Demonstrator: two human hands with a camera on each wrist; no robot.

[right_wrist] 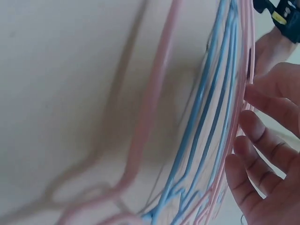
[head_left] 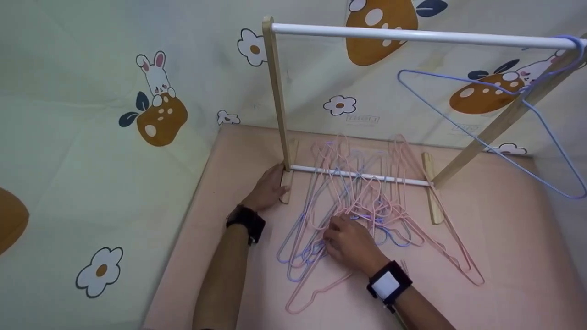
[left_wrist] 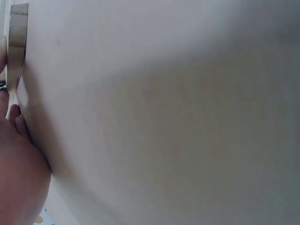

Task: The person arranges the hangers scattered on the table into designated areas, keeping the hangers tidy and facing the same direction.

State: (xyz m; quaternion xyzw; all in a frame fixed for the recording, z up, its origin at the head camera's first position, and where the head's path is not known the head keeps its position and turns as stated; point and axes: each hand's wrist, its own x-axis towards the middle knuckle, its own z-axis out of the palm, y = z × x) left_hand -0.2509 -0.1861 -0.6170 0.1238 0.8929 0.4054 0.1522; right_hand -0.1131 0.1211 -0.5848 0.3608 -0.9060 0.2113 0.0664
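A small clothes rack with wooden uprights (head_left: pixel 277 91) and white rods stands on a pink surface. At its left base, my left hand (head_left: pixel 266 190) grips the wooden foot (head_left: pixel 285 195), thumb on the near side. Pink and blue wire hangers (head_left: pixel 300 220) lie in a tangled heap around the rack's lower rod (head_left: pixel 357 174). Over the heap, my right hand (head_left: pixel 353 240) has curled fingers and pinches a pink hanger (right_wrist: pixel 241 70) between thumb and forefinger. Blue hanger wires (right_wrist: pixel 201 101) run beside it in the right wrist view. One blue hanger (head_left: pixel 451 121) hangs from the top rod's right end.
The top rod (head_left: pixel 412 36) spans above the heap. A second wooden foot (head_left: pixel 433 197) supports the right side. Pale sheeting (head_left: pixel 110 183) printed with rabbits and flowers rises behind and to the left of the pink surface (head_left: pixel 513 252).
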